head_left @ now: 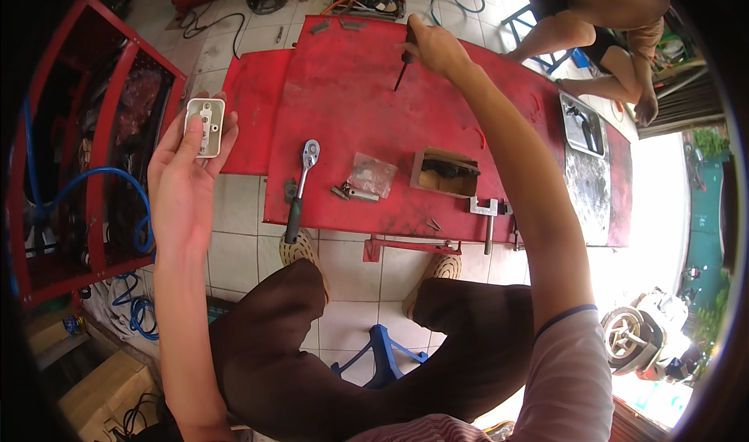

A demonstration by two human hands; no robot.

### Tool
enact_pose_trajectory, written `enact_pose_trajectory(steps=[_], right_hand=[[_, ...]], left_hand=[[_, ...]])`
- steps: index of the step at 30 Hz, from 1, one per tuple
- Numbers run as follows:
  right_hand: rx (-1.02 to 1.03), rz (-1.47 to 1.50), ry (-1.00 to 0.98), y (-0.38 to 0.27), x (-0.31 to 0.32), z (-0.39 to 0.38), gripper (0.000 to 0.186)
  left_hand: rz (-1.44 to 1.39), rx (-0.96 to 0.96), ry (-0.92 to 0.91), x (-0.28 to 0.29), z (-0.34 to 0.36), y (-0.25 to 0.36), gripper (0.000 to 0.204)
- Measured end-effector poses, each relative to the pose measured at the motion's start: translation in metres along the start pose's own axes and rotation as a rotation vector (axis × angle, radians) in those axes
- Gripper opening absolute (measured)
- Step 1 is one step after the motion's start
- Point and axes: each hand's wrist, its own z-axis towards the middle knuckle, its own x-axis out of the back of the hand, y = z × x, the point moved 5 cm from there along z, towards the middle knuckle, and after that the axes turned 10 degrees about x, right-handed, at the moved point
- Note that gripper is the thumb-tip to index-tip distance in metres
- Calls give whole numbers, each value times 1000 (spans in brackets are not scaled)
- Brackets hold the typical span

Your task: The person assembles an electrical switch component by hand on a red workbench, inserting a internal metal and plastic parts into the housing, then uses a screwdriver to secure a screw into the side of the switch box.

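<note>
Off the left edge of the red table (343, 106), my left hand (179, 157) holds a small white rectangular plastic casing (194, 108), its hollow side up and my thumb pressed on it. Metal parts and small round holes show within the casing. Over the table's far part, my right hand (441, 50) is closed round the dark handle of a screwdriver (402, 74), whose shaft points down. Whether its tip touches the table I cannot tell. Between the hands, nearer to me, lies a ratchet wrench (310, 155) with its handle reaching past the table's near edge.
Near the front edge are a clear plastic bag (372, 175), an open cardboard box (419, 169) and a metal clamp-like tool (485, 208). A metal tray (570, 130) sits at the right. Another person (624, 21) sits at the far right. A red shelf (94, 177) stands left.
</note>
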Motion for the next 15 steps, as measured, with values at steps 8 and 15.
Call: enact_pose_trajectory(steps=[8, 15], right_hand=[[-43, 46, 28, 13, 19, -2, 37], [-88, 22, 11, 12, 19, -13, 39]], left_hand=[[0, 2, -15, -17, 1, 16, 36], [-7, 17, 4, -16, -6, 11, 36]])
